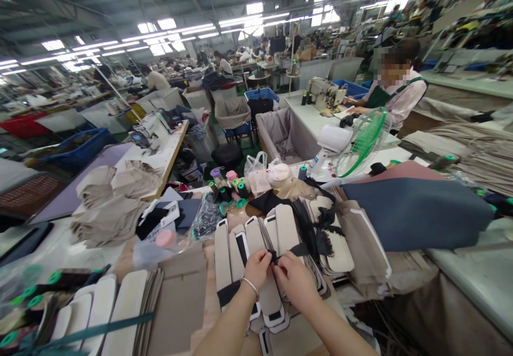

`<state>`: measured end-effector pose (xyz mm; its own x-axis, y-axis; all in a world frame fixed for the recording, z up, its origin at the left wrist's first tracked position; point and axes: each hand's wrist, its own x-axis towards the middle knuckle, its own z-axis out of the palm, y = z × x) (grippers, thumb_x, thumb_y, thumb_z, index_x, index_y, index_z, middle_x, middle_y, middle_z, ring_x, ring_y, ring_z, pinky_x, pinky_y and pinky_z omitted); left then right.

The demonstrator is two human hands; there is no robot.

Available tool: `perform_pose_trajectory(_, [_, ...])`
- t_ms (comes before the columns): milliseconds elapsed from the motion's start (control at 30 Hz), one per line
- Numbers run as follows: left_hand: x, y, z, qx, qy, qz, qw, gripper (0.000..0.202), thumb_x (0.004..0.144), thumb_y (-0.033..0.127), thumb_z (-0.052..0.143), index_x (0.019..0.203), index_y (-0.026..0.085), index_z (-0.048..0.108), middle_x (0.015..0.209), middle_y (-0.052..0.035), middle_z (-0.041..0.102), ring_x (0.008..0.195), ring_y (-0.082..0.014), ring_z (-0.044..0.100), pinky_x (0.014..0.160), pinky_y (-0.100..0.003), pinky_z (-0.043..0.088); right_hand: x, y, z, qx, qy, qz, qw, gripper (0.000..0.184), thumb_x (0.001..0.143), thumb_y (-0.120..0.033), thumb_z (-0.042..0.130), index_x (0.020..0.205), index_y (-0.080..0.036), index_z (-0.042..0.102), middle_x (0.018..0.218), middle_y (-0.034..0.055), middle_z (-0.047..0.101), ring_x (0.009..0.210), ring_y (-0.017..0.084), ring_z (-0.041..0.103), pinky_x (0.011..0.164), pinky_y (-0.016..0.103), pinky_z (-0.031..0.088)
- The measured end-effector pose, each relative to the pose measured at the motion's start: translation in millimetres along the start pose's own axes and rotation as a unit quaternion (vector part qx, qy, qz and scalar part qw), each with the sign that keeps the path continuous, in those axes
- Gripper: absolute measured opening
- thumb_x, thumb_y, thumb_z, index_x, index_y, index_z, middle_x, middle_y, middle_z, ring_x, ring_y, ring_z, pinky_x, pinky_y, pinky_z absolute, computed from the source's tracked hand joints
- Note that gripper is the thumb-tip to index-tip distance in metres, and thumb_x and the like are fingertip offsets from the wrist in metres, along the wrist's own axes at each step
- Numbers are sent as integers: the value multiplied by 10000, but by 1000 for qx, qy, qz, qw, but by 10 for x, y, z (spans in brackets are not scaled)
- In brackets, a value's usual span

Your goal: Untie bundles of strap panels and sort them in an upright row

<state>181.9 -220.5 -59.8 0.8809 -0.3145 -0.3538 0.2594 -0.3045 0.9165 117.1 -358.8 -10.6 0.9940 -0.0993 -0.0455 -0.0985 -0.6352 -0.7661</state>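
Leaving the beige panel stack [128, 302] at left untouched, well apart from both hands. Pinching the near end of the black strap [298, 249] at centre with the left hand [256, 268], its fingers [266, 257] pressed together on it, and clamping that same end from the other side with the right hand [294, 281], its fingers [282, 264] closed tight, both hands touching and equally near. Holding the strap just above the fanned beige panels [286, 227], long axis running right and slightly away toward the black strap heap [320, 233] and the blue sheet [412, 211] on the desk [481, 276].
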Motion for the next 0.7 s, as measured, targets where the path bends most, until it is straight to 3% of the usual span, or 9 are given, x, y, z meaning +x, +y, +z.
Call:
perform_pose_trajectory(200, [14, 59, 58, 9, -5, 12, 1000, 360, 864, 474, 624, 715, 151, 564, 609, 52, 496, 533, -90, 453, 544, -235, 389, -6, 12, 19, 47, -23, 11, 999, 222, 906, -248, 442, 687, -219, 470, 790, 0, 545, 756, 152, 543, 693, 269, 411])
perform_pose_trajectory(367, [44, 40, 147, 10, 44, -6, 999, 372, 898, 461, 587, 701, 147, 548, 598, 55, 475, 520, -83, 445, 521, -225, 388, -44, -6, -46, 66, -25, 2, 998, 233, 904, -230, 438, 672, -215, 442, 772, -4, 532, 753, 146, 541, 689, 264, 424])
perform_pose_trajectory(500, [90, -16, 154, 8, 75, -31, 997, 414, 935, 506, 506, 717, 154, 523, 577, 65, 451, 471, -72, 417, 477, -214, 367, -70, 35, -130, 60, -34, -15, 997, 253, 935, -271, 435, 700, -214, 506, 781, 0, 564, 787, 150, 555, 715, 263, 436])
perform_pose_trajectory(633, [91, 29, 139, 30, 40, -35, 998, 426, 933, 544, 470, 749, 163, 519, 564, 67, 465, 430, -69, 405, 450, -214, 345, -8, 116, -203, 20, -10, -20, 1000, 193, 920, -176, 406, 926, -219, 594, 1009, 52, 605, 973, 185, 552, 867, 315, 435])
perform_pose_trajectory(700, [34, 89, 146, 57, 15, -24, 998, 402, 934, 532, 434, 781, 170, 517, 585, 57, 495, 431, -78, 418, 453, -225, 345, 49, 155, -238, -8, -9, -31, 999, 272, 855, -92, 442, 1032, -225, 601, 1128, 64, 585, 1073, 201, 519, 944, 337, 408])
